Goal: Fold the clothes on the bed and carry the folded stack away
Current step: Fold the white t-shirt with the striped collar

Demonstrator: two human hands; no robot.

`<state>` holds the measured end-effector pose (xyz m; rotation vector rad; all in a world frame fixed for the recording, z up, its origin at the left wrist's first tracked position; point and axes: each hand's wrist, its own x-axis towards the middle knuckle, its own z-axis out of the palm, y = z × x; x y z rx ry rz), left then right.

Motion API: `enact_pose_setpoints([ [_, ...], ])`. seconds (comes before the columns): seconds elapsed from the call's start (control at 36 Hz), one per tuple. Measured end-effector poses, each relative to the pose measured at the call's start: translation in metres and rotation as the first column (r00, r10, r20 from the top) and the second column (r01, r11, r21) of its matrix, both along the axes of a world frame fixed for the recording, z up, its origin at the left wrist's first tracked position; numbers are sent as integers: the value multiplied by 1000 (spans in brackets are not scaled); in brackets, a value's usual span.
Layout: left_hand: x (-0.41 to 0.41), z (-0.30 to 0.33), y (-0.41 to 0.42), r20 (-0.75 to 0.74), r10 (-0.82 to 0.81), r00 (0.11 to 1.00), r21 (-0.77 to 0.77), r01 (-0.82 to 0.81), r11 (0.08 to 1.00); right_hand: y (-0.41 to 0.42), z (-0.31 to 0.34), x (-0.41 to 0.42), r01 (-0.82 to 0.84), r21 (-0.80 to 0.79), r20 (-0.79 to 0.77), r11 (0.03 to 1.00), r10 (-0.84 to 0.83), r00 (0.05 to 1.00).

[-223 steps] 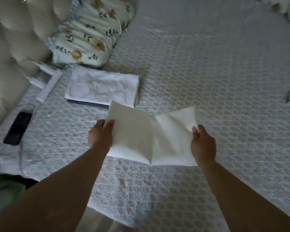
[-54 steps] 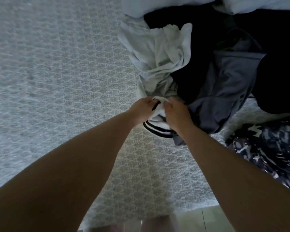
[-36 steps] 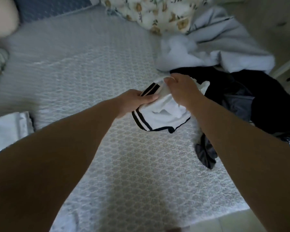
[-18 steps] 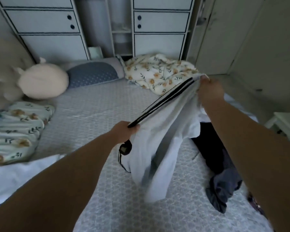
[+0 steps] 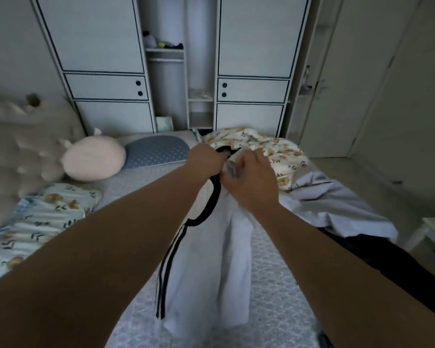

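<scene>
At the centre of the frame my left hand (image 5: 206,160) and right hand (image 5: 249,182) grip the top of a white garment with black stripes (image 5: 206,267), fingers curled round the cloth. Half a second ago my hands were spread apart along its edge; now they almost touch, and it hangs lengthwise over the quilted bed (image 5: 269,272). Dark clothes (image 5: 387,262) and a pale garment (image 5: 337,207) lie at right. A round plush (image 5: 93,160) sits at left, wardrobe (image 5: 98,59) behind.

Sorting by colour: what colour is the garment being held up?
White garment with dark stripes and trim, seen in the head view.
</scene>
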<state>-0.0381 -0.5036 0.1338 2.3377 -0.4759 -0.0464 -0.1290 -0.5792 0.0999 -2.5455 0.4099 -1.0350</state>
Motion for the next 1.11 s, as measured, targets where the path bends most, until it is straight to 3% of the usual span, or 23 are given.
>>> enact_pose_setpoints([
  [0.08,1,14,3,42,34,999,-52,-32,998,13,-2,0,-14,-41,-86,999,11,996],
  [0.14,-2,21,6,38,60,997,-165,-53,985,21,-5,0,-6,-38,-103,999,2,995],
  [0.19,-8,27,10,85,82,993,-271,-56,961,23,-7,0,17,104,-86,994,-8,996],
  [0.28,-13,34,22,191,50,980,-292,8,956,19,-1,-3,-68,428,39,901,57,998],
  [0.39,-13,47,32,199,21,980,-284,37,958,15,25,-11,-242,567,135,788,201,970],
  [0.5,-21,53,39,278,-137,951,-355,234,905,8,54,-16,-310,650,172,694,263,949],
  [0.58,-24,48,49,399,-316,861,-227,426,876,1,71,-25,-363,678,185,638,330,926],
  [0.64,-23,46,51,360,-372,855,-157,449,879,-2,79,-30,-372,667,151,646,372,916],
  [0.75,-28,50,51,247,-300,921,-373,376,848,-7,88,-36,-354,633,81,688,396,915],
  [0.83,-35,51,49,201,-306,931,-470,366,804,-13,85,-40,-300,492,-71,817,381,922],
  [0.92,-37,49,50,231,-329,915,-429,400,810,-26,76,-47,-258,392,-189,883,352,917],
  [1.0,-34,42,55,245,-314,917,-390,390,834,-42,59,-57,-168,281,-282,945,249,927],
  [1.11,-26,30,65,232,-188,954,-484,281,829,-64,30,-69,-17,-64,-541,998,-20,841],
])
